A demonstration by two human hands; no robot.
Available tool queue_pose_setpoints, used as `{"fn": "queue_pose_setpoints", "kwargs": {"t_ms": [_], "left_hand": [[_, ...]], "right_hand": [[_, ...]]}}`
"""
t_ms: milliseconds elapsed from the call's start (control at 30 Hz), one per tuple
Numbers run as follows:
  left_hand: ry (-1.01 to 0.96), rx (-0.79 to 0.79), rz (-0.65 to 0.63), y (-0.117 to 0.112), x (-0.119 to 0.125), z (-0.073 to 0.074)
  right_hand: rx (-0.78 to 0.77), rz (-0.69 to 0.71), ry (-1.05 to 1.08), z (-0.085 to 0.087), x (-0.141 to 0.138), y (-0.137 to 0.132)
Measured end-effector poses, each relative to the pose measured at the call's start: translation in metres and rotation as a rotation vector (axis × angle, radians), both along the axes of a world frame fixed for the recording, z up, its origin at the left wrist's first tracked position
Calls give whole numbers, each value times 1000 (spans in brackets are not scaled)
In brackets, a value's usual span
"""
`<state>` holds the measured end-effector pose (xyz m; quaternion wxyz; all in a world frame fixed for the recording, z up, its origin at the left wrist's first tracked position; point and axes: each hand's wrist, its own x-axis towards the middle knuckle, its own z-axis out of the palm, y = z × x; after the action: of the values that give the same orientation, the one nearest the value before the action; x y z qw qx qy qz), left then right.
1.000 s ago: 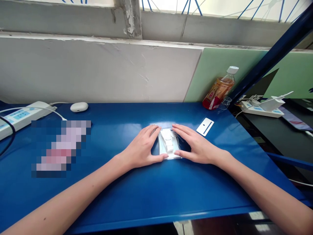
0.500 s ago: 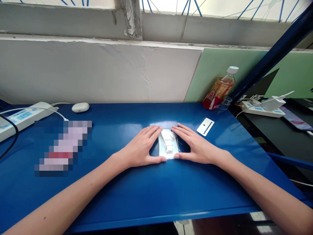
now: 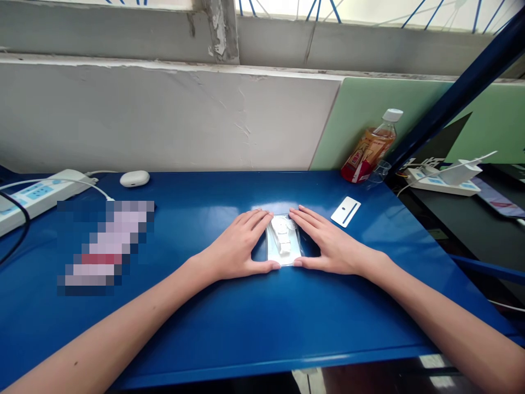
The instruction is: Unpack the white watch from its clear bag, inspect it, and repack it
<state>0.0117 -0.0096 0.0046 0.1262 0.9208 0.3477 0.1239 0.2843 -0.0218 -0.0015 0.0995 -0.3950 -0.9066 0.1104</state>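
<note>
A small clear plastic packet (image 3: 289, 255) lies flat on the blue desk, holding a white card and a white strap-like piece (image 3: 282, 235) whose kind I cannot make out. My left hand (image 3: 240, 243) touches its left side, fingertips at the far corner and thumb at the near one. On the other side, my right hand (image 3: 324, 243) mirrors this, with its thumb and fingertips at the right corners. Both hands are open, thumbs well apart from the stretched fingers. A white card (image 3: 345, 212) with a dark stripe and dot lies beyond my right hand.
On the blue desk (image 3: 262, 323), a bottle (image 3: 367, 153) leans at the back right beside a small clear cup (image 3: 379, 172). A white earbud case (image 3: 135, 179), a power strip (image 3: 49, 191) and a pixelated phone-like object (image 3: 110, 243) with a cable are on the left.
</note>
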Motion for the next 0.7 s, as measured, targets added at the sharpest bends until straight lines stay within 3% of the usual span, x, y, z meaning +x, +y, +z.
{"fn": "queue_pose_setpoints", "kwargs": {"t_ms": [700], "left_hand": [[10,6,5,-1,-1,-1]], "right_hand": [[-10,3,72,0,-1,-1]]}}
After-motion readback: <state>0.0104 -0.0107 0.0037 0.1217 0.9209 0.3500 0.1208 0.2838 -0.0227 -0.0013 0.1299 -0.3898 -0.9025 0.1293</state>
